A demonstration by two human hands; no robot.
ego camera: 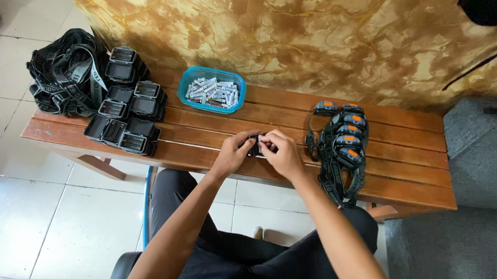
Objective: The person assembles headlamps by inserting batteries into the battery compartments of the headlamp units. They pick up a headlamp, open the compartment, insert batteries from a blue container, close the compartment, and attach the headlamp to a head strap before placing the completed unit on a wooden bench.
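Your left hand (233,154) and right hand (279,153) close together on a small black headlamp unit (255,145) above the wooden bench (408,161); it looks light, rigid and smooth-cased, best pinched by its side edges.

A small black headlamp body (255,145) is gripped between the left hand (235,152) and right hand (282,153); finished headlamps (343,142) are piled just right of them.
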